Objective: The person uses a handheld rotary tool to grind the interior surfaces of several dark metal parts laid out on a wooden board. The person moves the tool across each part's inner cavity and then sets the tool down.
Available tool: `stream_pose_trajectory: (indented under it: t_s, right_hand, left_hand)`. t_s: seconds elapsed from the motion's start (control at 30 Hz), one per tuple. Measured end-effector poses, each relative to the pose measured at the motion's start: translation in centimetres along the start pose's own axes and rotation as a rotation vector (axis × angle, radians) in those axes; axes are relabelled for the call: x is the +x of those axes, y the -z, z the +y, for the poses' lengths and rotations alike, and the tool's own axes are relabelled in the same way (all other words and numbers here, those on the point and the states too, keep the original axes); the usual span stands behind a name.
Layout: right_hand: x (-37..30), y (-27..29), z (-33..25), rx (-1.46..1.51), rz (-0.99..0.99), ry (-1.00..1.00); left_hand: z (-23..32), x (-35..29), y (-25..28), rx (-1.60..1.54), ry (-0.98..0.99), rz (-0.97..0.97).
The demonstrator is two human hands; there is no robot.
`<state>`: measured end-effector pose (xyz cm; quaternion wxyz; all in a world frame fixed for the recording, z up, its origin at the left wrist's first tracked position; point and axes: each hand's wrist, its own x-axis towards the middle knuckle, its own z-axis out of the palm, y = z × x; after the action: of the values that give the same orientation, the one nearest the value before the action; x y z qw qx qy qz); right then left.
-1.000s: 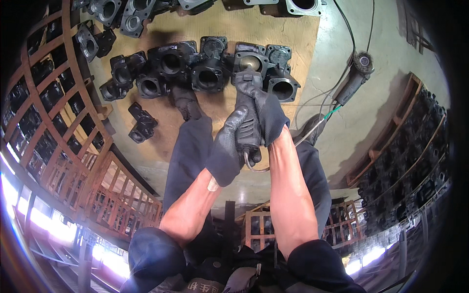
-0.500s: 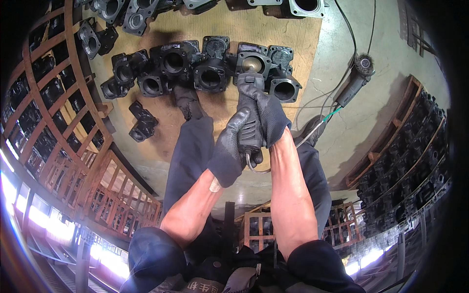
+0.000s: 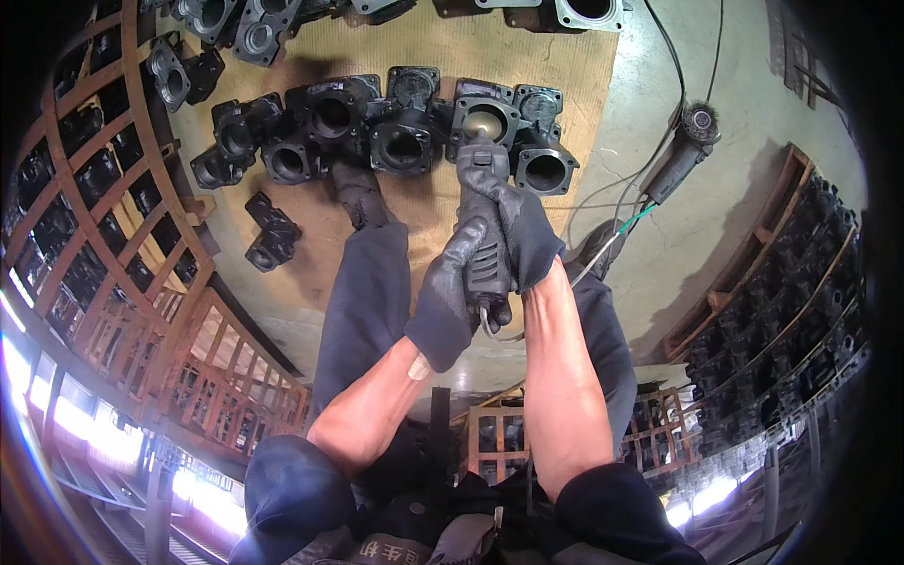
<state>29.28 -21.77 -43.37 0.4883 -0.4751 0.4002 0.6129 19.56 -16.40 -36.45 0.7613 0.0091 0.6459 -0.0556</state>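
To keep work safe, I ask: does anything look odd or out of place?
One black casting sits apart from the row of castings, left of the left shoe. The pale cable has a green stretch, possibly a repair.

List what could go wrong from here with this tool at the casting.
The tip sits at the opening of the casting, so the tool might catch and jerk in the left grip and right grip. Its cord loops under the right forearm and could snag. The left shoe is close to other castings, so a dislodged one might strike it.
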Motion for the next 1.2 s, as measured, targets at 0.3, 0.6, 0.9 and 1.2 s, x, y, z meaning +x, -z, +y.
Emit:
stream_pose_trajectory:
  t_s: [0.3,0.6,0.9,1.2]
  right_hand:
    - [3.1,1.6,0.7,-0.068,-0.056,0.147]
    - [0.7,0.7,0.0,-0.012,-0.03,0.081]
    - [-0.7,0.3,-0.5,-0.05,-0.028,0.07]
    - [5.9,4.8,-0.1,-0.128,-0.047,0.09]
  left_hand:
    - [0.2,1.6,-0.6,-0.036,0.002,0.001]
    - [-0.2,0.8,-0.3,-0.085,0.03,-0.077]
    - [-0.8,0.2,-0.2,-0.051,0.014,-0.089]
    - [-1.4,3.3,-0.7,-0.146,0.029,-0.187]
